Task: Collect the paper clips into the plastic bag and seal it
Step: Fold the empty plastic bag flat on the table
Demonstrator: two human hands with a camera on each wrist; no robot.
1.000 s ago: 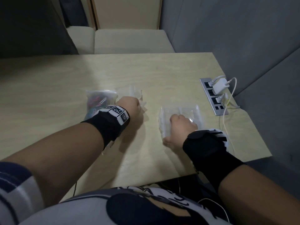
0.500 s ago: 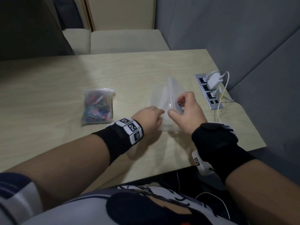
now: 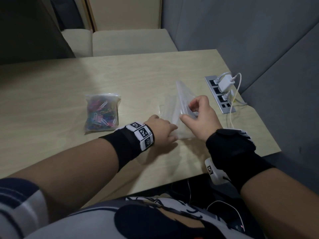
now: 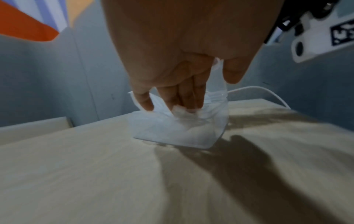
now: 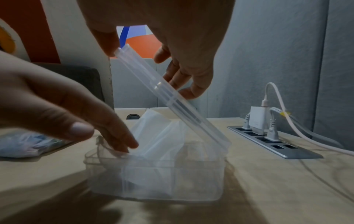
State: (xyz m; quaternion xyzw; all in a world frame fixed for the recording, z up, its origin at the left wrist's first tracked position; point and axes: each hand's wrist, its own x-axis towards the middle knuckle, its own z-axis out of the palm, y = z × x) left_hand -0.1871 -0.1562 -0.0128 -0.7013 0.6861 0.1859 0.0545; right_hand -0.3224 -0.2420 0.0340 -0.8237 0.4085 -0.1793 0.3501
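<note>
A sealed clear bag of coloured paper clips (image 3: pixel 101 114) lies on the table, left of both hands. A clear plastic compartment box (image 5: pixel 157 178) stands to its right with folded clear bags inside. My right hand (image 3: pixel 195 109) pinches the front edge of the box lid (image 5: pixel 172 97) and holds it tilted up. My left hand (image 3: pixel 164 130) reaches into the box, its straight fingers (image 5: pixel 118 142) touching the clear bags there. In the left wrist view those fingers (image 4: pixel 184 98) point down into the box (image 4: pixel 176 133), with the thumb held apart.
A metal power strip (image 3: pixel 221 95) is set into the table just right of the box, with a white charger (image 3: pixel 224 82) and cable plugged in. The table's right and near edges are close. A cushioned bench (image 3: pixel 129 42) lies beyond the far edge.
My left hand left the clip bag and moved right to the box. My right hand, earlier a fist on the closed box, has raised the lid.
</note>
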